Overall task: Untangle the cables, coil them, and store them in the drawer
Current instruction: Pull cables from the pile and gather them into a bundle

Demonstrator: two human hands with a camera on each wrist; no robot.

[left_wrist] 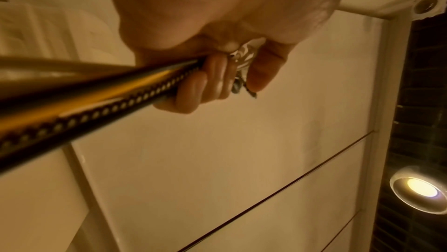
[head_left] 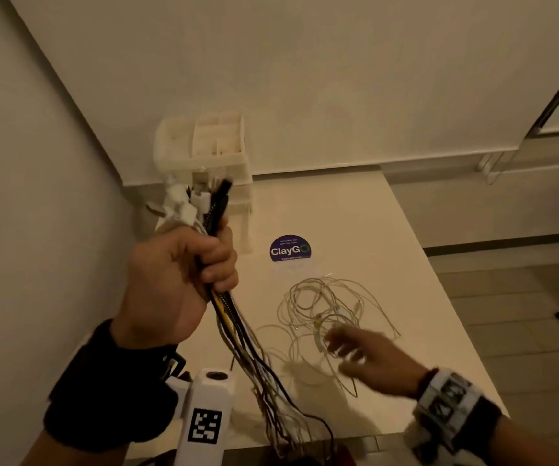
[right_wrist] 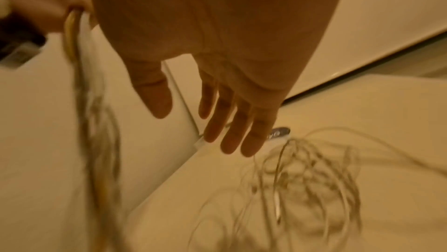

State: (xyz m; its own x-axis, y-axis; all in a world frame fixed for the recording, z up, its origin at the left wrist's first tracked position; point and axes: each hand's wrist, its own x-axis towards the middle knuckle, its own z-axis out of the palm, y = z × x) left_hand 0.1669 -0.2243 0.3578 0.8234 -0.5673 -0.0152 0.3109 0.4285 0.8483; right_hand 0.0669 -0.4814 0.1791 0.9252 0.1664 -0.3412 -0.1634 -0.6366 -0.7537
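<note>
Black wristband (head_left: 110, 395) on left wrist, white camera mount with square marker (head_left: 205, 422), marker-patterned band (head_left: 449, 398) on right wrist

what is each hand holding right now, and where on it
Left hand grips the cable bundle just below its plugs. Right hand holds nothing.

Light: dim, warm yellow; your left wrist view shows a glowing round lamp (left_wrist: 419, 192).
Blur: your right hand (right_wrist: 217, 65) and cables (right_wrist: 302, 189) smear.

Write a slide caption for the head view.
Left hand grips a mixed cable bundle; open right hand reaches over tangled white wires.
</note>
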